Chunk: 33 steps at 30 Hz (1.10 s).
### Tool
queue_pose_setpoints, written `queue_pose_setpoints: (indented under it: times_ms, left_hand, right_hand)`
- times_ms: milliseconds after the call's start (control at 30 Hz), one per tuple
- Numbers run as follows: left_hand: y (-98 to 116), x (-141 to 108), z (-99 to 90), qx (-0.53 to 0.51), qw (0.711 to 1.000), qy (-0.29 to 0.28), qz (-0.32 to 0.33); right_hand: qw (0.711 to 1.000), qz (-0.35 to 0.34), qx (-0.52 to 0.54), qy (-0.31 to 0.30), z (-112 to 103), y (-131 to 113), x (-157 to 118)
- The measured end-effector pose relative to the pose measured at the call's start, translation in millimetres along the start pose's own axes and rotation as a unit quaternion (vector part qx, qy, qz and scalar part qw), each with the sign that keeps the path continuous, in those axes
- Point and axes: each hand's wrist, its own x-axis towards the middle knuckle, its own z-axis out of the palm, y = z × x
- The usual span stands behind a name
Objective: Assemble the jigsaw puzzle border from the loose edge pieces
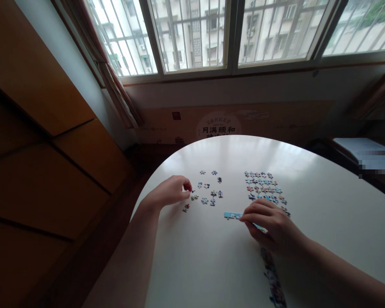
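Note:
My left hand (171, 190) is at the left of the loose jigsaw pieces, its thumb and forefinger curled into a pinch around a small jigsaw piece (193, 191). Beside its fingertips lies another jigsaw piece (195, 197), and a red-and-dark piece (186, 208) is just below. My right hand (269, 220) pinches at a light-blue strip of joined jigsaw pieces (232, 215); part of the strip runs hidden beneath the fingers. From under this hand, a darker joined strip of pieces (272, 278) extends toward me along the table.
Several rows of sorted jigsaw pieces (259, 182) lie beyond my right hand. More loose pieces (213, 193) are scattered at centre left. The white table (192, 261) has a rounded far edge. Behind it are a printed box (263, 122) and barred windows; a wooden cabinet (35, 184) stands left.

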Motion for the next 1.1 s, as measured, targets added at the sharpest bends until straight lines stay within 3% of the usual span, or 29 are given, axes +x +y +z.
queue_pose_setpoints:
  times_ms: [200, 400, 667, 833, 1100]
  left_hand:
    - [-1.7, 7.9, -0.6, 0.067, 0.977, 0.198, -0.035]
    - [-2.6, 15.5, 4.8, 0.067, 0.955, 0.288, -0.023]
    - [1.3, 22.6, 21.3, 0.029, 0.951, 0.308, 0.024]
    - [4.9, 20.7, 22.2, -0.007, 0.949, 0.314, 0.033]
    - [6.5, 18.8, 23.0, -0.036, 0.957, 0.279, 0.075]
  right_hand:
    - [1.0, 0.006, 0.001, 0.018, -1.1, -0.7, -1.6]
    - [0.999, 0.011, 0.014, 0.032, -2.5, 0.1, -3.3]
    - [0.999, 0.016, 0.022, 0.046, -2.2, -1.0, -2.7]
    - [0.999, 0.016, 0.019, 0.043, -2.7, -1.4, -2.5]
    - [0.999, 0.018, 0.018, 0.045, -2.3, -0.8, -3.5]
